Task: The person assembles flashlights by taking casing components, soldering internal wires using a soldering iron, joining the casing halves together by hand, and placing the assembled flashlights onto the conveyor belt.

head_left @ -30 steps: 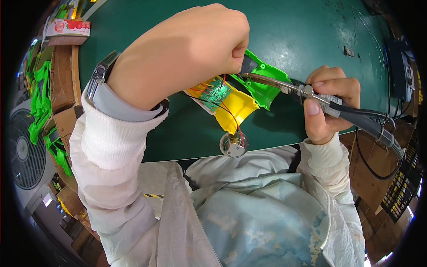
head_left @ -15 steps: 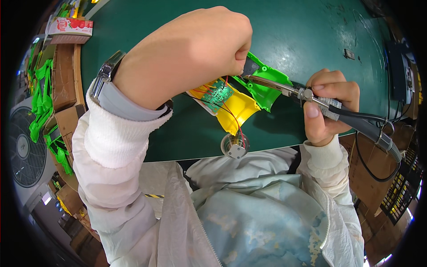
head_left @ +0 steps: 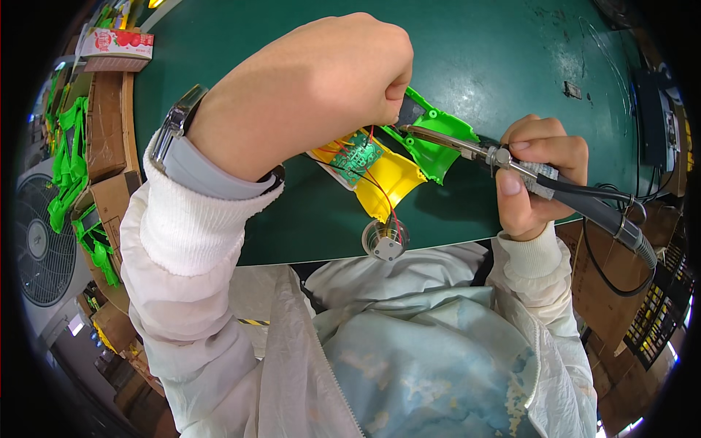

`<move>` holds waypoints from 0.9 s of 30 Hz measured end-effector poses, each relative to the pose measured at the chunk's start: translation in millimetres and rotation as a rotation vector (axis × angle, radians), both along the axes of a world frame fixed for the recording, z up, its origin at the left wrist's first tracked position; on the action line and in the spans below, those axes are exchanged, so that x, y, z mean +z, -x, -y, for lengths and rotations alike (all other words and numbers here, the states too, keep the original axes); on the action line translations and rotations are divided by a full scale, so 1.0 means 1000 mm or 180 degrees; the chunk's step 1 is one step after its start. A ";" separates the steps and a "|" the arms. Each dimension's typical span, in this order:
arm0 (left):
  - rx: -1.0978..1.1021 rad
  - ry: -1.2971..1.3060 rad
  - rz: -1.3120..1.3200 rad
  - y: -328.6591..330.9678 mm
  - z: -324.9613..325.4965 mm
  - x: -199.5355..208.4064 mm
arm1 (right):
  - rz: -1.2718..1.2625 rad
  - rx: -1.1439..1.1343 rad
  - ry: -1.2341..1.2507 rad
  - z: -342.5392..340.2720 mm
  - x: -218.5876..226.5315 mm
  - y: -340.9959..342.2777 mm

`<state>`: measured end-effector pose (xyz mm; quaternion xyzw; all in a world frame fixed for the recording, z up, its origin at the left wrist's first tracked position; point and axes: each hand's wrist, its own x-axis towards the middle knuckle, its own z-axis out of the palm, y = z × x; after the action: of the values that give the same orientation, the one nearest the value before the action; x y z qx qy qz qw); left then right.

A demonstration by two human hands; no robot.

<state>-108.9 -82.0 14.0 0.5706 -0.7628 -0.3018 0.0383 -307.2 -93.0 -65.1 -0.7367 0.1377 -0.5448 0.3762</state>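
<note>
My right hand [head_left: 544,171] is closed round a soldering iron [head_left: 588,206] with a thin metal tube clamped along it. Its front end points left, close to the fingertips of my left hand [head_left: 321,77]. That left hand is bent over the work with its fingers curled in; whatever they pinch is hidden behind the hand. Below it lies a yellow plastic shell [head_left: 389,188] carrying a green circuit board [head_left: 359,157] with red and black wires. A green plastic shell [head_left: 438,150] sits just beyond. Wires run down to a round clear-rimmed part [head_left: 385,242] at the table's front edge.
On the left, cardboard boxes [head_left: 108,124] hold green plastic shells [head_left: 71,157], with a fan [head_left: 44,237] beside them. A red-and-white carton [head_left: 117,44] stands at the far left. Cables from the iron loop at the right, near a dark box [head_left: 653,117].
Very little differs. My right hand and the soldering iron have shifted by a tiny amount; my left hand stays in practically the same place.
</note>
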 end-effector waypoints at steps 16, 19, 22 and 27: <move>-0.0295 0.0791 -0.0197 -0.017 -0.003 -0.022 | 0.0031 0.0021 0.0011 0.000 0.001 -0.002; -0.0230 0.0711 -0.0236 -0.015 -0.005 -0.021 | 0.0055 0.0026 0.0017 0.000 0.000 0.000; -0.0251 0.0744 -0.0263 -0.015 -0.004 -0.023 | 0.0021 0.0010 0.0035 0.000 0.000 0.000; -0.0248 0.0762 -0.0207 -0.015 -0.003 -0.022 | 0.0012 0.0023 0.0016 0.001 0.000 -0.001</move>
<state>-93.8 -78.5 -7.7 0.5218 -0.8133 -0.2283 0.1191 -306.1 -93.5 -65.0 -0.7371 0.1330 -0.5451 0.3767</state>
